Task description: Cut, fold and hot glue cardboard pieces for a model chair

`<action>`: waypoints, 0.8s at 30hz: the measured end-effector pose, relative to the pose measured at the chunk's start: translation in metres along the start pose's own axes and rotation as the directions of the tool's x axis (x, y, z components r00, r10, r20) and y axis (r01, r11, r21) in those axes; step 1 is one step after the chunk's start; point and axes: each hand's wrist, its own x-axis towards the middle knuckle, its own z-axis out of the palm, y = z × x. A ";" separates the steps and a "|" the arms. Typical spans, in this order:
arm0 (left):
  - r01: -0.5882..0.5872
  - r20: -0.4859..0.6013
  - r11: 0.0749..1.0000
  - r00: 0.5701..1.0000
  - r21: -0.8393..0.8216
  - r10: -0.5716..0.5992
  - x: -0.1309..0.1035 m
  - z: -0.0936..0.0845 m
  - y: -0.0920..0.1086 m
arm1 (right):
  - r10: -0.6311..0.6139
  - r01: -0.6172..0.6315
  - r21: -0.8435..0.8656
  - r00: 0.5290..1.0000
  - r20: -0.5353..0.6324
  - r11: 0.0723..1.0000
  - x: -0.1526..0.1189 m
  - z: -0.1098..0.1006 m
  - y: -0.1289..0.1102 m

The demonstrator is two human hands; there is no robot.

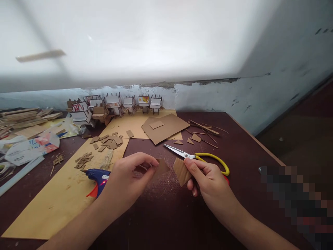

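Note:
My right hand [205, 177] is closed on a small corrugated cardboard piece [181, 172], held tilted between thumb and fingers. Thumb and forefinger of my left hand [137, 172] pinch the edge of another small brown cardboard piece [163, 168]; the two pieces are a short gap apart. Just beyond my right hand lie scissors [179, 151] with yellow handles, partly hidden by that hand, their blades pointing to the far left. Beside my left forearm is a blue glue gun [97, 177] with a red light and an orange trigger, its grip partly covered by my arm.
A large cardboard sheet [169, 126], cardboard strips [205, 127] and small offcuts [195, 138] lie beyond the scissors. Small cut pieces [110, 140] are heaped on a tan board [57, 205]. Several miniature cardboard chairs [113, 101] stand along the wall. Wood strips [23, 118] and plastic packaging [33, 147] are at left.

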 end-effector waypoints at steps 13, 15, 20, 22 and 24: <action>0.086 -0.046 0.991 0.995 -0.098 -0.091 0.002 0.001 -0.001 | 0.034 -0.042 0.112 0.997 0.073 0.993 0.004 0.004 0.006; 0.133 -0.024 0.981 0.990 -0.140 -0.137 0.003 0.000 0.001 | 0.039 -0.049 0.140 0.996 0.078 0.989 0.003 0.003 0.007; 0.316 0.103 0.882 0.949 -0.349 -0.299 0.007 -0.002 0.006 | 0.036 -0.062 0.316 0.996 0.087 0.947 0.001 0.002 0.006; 0.355 0.154 0.837 0.935 -0.415 -0.320 0.008 -0.003 0.006 | 0.017 -0.039 0.323 0.997 0.070 0.945 0.000 0.001 0.005; 0.372 0.186 0.824 0.928 -0.427 -0.322 0.009 -0.004 0.006 | -0.027 0.012 0.284 0.998 0.048 0.959 0.000 0.000 0.005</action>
